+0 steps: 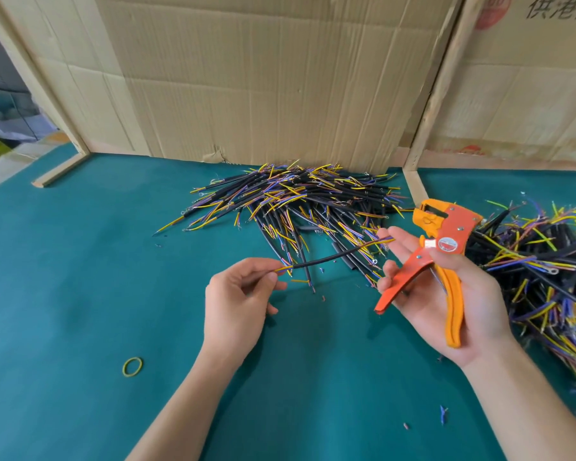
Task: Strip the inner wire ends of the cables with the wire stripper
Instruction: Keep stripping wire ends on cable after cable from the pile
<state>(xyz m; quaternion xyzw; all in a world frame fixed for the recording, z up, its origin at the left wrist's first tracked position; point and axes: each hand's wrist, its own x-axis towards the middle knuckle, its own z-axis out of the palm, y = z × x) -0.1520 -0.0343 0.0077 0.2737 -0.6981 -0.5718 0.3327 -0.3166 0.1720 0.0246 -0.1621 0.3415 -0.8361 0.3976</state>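
My left hand (238, 299) pinches the near end of a short black cable (333, 257) by its yellow and purple inner wires. The cable stretches up and right, and its far wire ends touch the fingertips of my right hand (446, 301). In that palm lies an orange wire stripper (443, 247), held by thumb and fingers, with its handles spread and its jaws pointing away from me. The cable is outside the jaws.
A heap of black cables (300, 201) with coloured wire ends lies at the back centre of the green table (80, 261). A second cable heap (542, 267) fills the right side. Cardboard walls (263, 78) and wooden strips close the back. A rubber band (132, 366) and insulation scraps (443, 413) lie nearby.
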